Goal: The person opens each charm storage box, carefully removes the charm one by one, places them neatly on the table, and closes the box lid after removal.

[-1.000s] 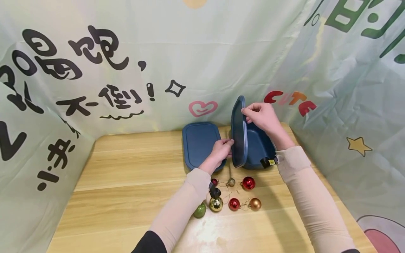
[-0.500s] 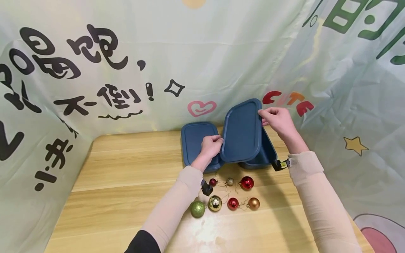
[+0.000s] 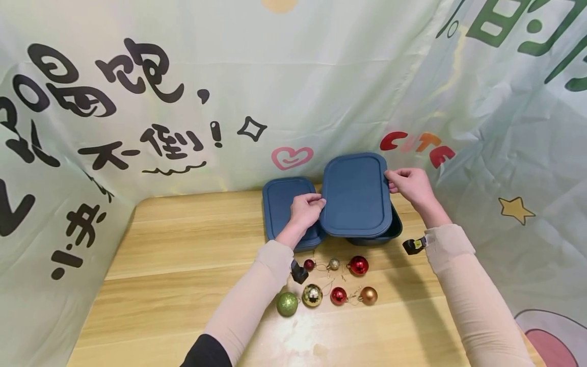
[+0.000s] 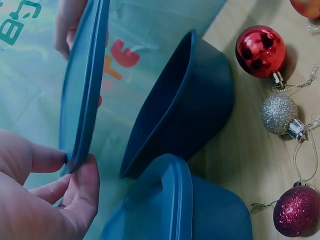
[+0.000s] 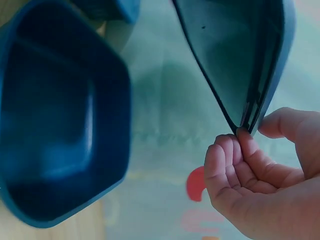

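Note:
A dark blue rectangular lid is held up between both hands, top face toward the head camera. My left hand pinches its left edge between thumb and fingers, as the left wrist view also shows. At the opposite edge my right hand pinches the lid with thumb and fingertips. Below and behind the lid stands an uncovered blue container; the lid is apart from it, and no contents show inside in the right wrist view. Left of it sits a second blue container with its lid on, partly behind my left hand.
Several Christmas baubles lie in front of the containers: a green one, a mirrored gold one, a copper one, red ones and a silver glitter one. Printed cloth hangs behind the wooden table.
The lid has turned from nearly edge-on to facing the head camera, then lowered and flattened somewhat. My right hand has moved right and down; my left has shifted slightly left.

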### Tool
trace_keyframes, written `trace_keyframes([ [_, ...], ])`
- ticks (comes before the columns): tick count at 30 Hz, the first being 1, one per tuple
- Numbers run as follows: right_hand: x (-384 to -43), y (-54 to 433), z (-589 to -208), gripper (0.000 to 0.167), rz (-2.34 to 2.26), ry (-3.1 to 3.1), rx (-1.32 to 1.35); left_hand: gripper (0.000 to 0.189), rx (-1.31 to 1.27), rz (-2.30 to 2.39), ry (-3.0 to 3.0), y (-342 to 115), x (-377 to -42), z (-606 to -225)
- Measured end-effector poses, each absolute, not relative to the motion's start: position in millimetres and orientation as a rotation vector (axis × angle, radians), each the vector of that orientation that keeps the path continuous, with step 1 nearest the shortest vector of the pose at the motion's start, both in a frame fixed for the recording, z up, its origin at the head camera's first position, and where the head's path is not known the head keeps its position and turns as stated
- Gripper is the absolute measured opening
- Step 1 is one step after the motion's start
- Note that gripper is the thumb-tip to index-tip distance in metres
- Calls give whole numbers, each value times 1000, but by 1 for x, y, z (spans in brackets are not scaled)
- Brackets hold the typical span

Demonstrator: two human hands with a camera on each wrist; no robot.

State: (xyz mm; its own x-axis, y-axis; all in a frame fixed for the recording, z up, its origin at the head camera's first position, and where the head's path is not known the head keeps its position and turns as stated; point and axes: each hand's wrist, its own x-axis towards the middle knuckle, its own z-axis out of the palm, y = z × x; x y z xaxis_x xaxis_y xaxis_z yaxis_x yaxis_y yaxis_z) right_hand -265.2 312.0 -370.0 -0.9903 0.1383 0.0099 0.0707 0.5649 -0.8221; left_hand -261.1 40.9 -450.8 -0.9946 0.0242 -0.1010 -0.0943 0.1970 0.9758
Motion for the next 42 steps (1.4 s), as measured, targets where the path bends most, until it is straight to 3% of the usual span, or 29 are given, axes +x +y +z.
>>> trace_keyframes([
  [20, -277, 323, -407, 47, 1155, -2826, -179, 23, -42, 1948, 2398, 60, -255, -453],
  [27, -279, 325, -412, 40, 1066, -2857, -165, 30, 17, 1918, 2457, 69, -254, -456],
  [36, -288, 329, -423, 46, 982, -2893, -207, 34, 87, 1883, 2515, 83, -251, -455],
  [42, -297, 331, -436, 36, 943, -2852, -170, 38, 98, 1820, 2487, 92, -250, -456],
])
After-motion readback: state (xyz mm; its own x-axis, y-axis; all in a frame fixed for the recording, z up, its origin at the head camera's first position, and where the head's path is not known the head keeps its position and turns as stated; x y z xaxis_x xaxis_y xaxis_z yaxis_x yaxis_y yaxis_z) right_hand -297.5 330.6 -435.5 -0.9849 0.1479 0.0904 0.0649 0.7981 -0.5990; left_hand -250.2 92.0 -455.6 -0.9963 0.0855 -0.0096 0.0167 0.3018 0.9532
